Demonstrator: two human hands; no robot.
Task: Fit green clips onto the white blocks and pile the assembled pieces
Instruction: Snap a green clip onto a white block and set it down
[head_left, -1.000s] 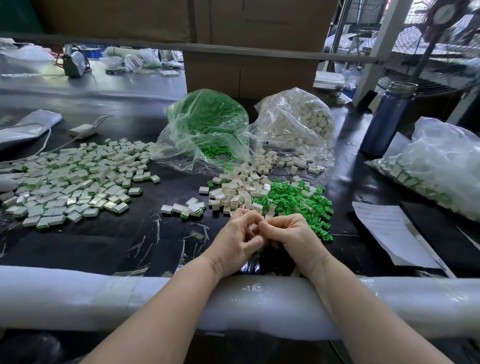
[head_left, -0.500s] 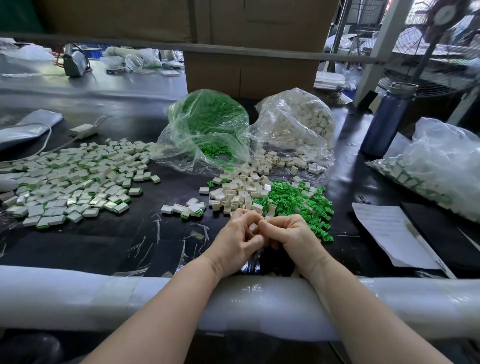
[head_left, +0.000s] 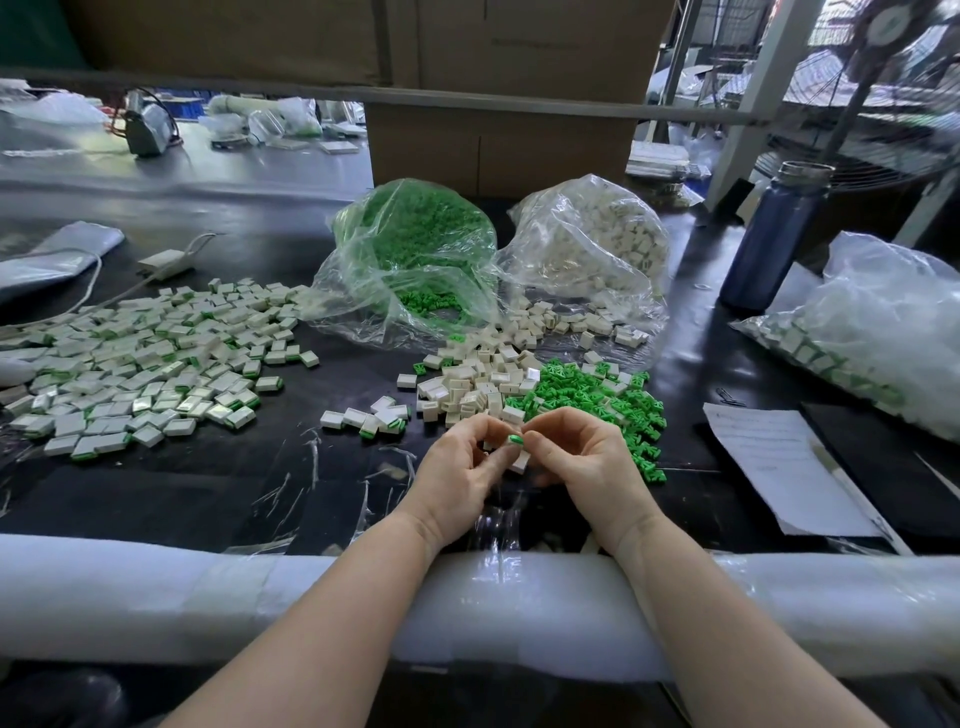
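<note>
Near the tabletop's front edge: my left hand (head_left: 460, 475) and right hand (head_left: 582, 462), fingers pinched on one white block (head_left: 521, 460) and green clip (head_left: 515, 440). Assembled pieces (head_left: 150, 358) piled toward the left edge.

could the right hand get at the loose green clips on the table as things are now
Probably yes, once freed: the loose green clips lie just beyond the right hand with nothing between, but its grip is on a white block now.
</note>
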